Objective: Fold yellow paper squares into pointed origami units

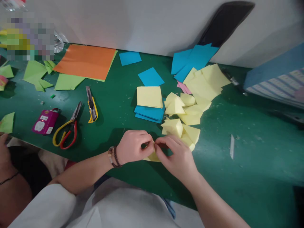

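Note:
Near the table's front edge, my left hand point(136, 145) pinches a small piece of yellow paper point(153, 156) between thumb and forefinger. My right hand point(177, 154) meets it there, its thumb and fingertips closed on the same piece. Most of that paper is hidden by my fingers. Just beyond sits a stack of yellow paper squares point(149, 96) on top of blue paper squares point(149, 114). Several folded yellow paper pieces point(174, 104) lie in a loose pile beyond my right hand.
Left of my hands lie scissors point(68, 126), a yellow utility knife point(92, 105) and a purple box-shaped device point(46, 122). Orange paper point(86, 61), green scraps and blue sheets point(192, 61) line the back. A blue box point(276, 74) stands right. Another person's arm point(11, 177) shows at left.

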### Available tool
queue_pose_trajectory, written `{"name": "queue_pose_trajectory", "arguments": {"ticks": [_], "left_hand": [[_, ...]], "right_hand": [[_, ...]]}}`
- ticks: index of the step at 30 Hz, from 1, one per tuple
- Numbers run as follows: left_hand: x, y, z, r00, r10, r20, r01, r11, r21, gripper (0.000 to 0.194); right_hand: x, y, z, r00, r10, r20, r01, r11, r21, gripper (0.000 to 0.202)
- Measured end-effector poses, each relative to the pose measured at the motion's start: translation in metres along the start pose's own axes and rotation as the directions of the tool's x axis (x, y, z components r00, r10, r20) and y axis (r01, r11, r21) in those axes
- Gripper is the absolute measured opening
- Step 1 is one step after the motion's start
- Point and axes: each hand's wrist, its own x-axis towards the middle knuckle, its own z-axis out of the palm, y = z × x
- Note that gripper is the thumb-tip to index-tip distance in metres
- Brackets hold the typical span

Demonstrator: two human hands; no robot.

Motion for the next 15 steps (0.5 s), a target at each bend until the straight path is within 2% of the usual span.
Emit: {"name": "queue_pose_trajectory", "arguments": {"ticks": [4, 9, 12, 15], "left_hand": [[0.0000, 0.0005, -0.0002, 1.000, -0.010, 0.002, 0.010, 1.000, 0.012, 0.024], [0.0009, 0.0028, -0.0029, 0.997, -0.078, 0.022, 0.080, 0.990, -0.117, 0.020], [0.0013, 0.0021, -0.0020, 0.997, -0.069, 0.032, 0.070, 0.997, -0.025, 0.021], [0.0011, 0.0000, 0.0001, 0.999, -0.026, 0.030, 0.024, 0.997, 0.077, 0.033]], "right_hand": [[0.0000, -0.0007, -0.0001, 1.000, -0.016, -0.002, 0.016, 1.000, 0.007, 0.009], [-0.0003, -0.0005, -0.0024, 0.992, 0.116, -0.038, -0.114, 0.992, 0.062, 0.008], [-0.0007, -0.0004, -0.0022, 0.989, 0.129, -0.077, -0.126, 0.991, 0.040, 0.007], [-0.0007, -0.0004, -0.0014, 0.989, 0.112, -0.096, -0.112, 0.994, 0.011, 0.008]]}}
